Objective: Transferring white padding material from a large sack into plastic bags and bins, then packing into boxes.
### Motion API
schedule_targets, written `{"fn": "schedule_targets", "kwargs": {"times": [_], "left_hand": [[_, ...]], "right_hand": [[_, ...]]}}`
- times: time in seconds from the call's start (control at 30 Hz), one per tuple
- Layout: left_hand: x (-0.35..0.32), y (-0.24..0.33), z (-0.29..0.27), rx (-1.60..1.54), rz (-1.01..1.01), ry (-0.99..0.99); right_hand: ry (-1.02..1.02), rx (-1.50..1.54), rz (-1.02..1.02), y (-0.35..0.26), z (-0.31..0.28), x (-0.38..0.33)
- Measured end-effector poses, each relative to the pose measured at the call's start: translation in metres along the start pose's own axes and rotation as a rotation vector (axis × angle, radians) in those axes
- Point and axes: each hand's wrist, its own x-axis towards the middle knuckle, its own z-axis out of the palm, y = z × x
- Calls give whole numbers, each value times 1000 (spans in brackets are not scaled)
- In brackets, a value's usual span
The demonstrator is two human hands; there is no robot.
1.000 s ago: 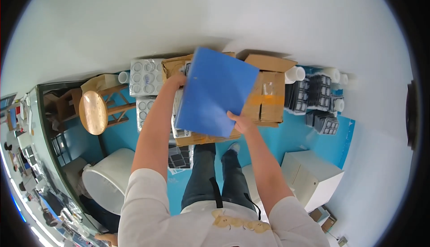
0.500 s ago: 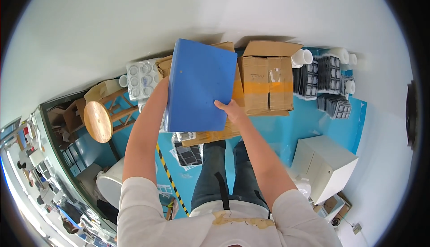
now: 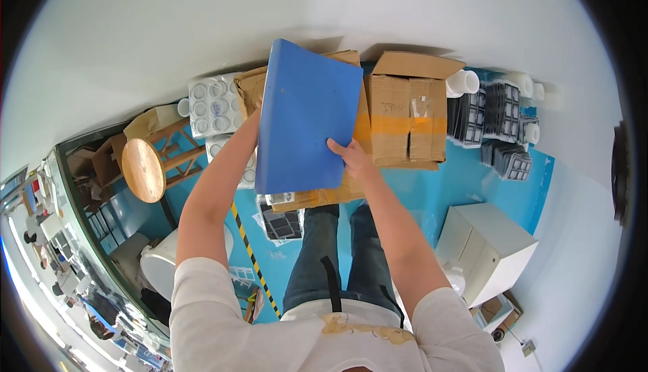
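A blue folder (image 3: 307,122) is held up before me, tilted, its broad flat cover facing me. My right hand (image 3: 354,157) grips its right edge low down, the thumb lying on the cover and the fingers out of sight behind. From the left, my left forearm (image 3: 223,169) reaches up to the folder's left edge. The left hand itself goes behind the folder, so its fingers are hidden. Past the folder, a brown cardboard box (image 3: 250,89) is partly covered by it.
A taped cardboard box (image 3: 408,119) with a raised flap stands right of the folder. Farther right are stacked black frames (image 3: 501,110) and white rolls (image 3: 463,83). A white cabinet (image 3: 482,250) stands at lower right, a round wooden stool (image 3: 143,169) at left, clear plastic trays (image 3: 214,105) nearby.
The folder and both hands have moved slightly up and to the right in view. My right hand keeps its grip on the folder's edge.
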Motion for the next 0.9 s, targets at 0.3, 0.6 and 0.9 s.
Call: {"fn": "schedule_targets", "kwargs": {"times": [0.3, 0.6, 0.9], "left_hand": [[-24, -10, 38, 75, 172, 61], [-20, 12, 73, 111, 384, 111], [-20, 3, 102, 122, 538, 177]], "right_hand": [[-2, 17, -6, 1, -2, -2], [0, 136, -29, 12, -8, -11], [59, 230, -151, 25, -4, -31]]}}
